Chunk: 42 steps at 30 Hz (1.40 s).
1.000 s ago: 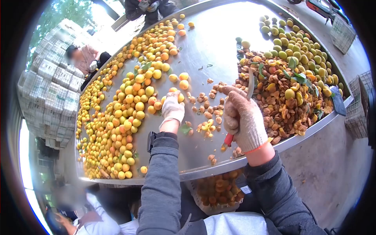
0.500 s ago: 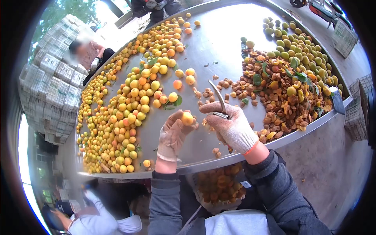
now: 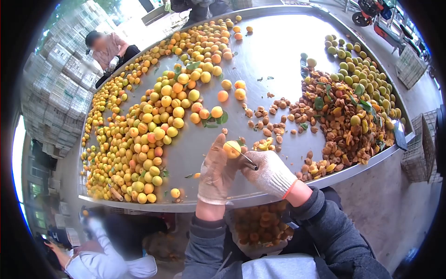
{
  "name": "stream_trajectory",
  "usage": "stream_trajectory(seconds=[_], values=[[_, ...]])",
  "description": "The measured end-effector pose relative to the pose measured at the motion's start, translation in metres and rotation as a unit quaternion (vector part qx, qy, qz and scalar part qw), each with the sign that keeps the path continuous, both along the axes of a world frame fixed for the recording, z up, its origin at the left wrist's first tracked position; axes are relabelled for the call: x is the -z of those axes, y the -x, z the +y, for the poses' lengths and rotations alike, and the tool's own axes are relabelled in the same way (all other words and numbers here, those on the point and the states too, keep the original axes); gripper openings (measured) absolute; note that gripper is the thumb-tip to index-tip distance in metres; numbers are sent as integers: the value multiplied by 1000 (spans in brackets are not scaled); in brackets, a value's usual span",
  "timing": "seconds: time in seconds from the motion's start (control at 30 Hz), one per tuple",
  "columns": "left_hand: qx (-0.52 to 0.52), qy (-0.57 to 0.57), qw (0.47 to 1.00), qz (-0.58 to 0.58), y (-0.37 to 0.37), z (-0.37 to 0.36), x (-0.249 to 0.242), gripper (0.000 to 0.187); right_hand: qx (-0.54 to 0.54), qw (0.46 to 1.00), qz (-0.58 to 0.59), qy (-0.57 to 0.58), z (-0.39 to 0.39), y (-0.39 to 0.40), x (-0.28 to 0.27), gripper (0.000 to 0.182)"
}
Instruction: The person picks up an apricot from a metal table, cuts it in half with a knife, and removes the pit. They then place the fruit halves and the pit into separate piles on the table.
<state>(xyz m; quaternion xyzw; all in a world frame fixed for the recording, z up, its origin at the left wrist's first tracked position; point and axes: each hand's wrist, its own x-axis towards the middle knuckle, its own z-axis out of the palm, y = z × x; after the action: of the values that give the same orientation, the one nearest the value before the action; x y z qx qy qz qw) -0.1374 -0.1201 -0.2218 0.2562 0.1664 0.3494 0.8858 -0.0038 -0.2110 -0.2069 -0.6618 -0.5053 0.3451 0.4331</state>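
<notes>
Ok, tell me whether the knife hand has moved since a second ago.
Yes. The right hand pulled back from the pit pile toward the table's near rim, meeting the apricot.

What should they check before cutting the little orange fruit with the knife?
1. Fruit held firmly in the left hand: ok, fingers wrap it.
2. Knife gripped by the right hand: ok.
3. Blade on the fruit, not on the glove: looks ok, it meets the fruit.
4. Left fingertips away from the edge: cannot tell, they sit very close.
5. Both hands gloved: ok.
6. Basket under the table rim to catch the pieces: ok, it already holds cut fruit.
</notes>
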Motion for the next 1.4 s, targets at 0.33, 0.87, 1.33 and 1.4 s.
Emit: stream_trajectory(seconds=[0.33,0.87,1.33,1.4], values=[[-73,-63,991,91,2,-11,-5,63,-25,999,0,47,6,3,2,24],[-24,-123,981,151,3,-14,5,49,15,999,-25,-42,4,4,-4,22],[-127,-343,904,224,1,-27,-10,50,12,997,-72,-32,4,3,-6,23],[-109,-338,898,259,3,-26,-7,48,14,995,-91,-25,4,5,-8,22]])
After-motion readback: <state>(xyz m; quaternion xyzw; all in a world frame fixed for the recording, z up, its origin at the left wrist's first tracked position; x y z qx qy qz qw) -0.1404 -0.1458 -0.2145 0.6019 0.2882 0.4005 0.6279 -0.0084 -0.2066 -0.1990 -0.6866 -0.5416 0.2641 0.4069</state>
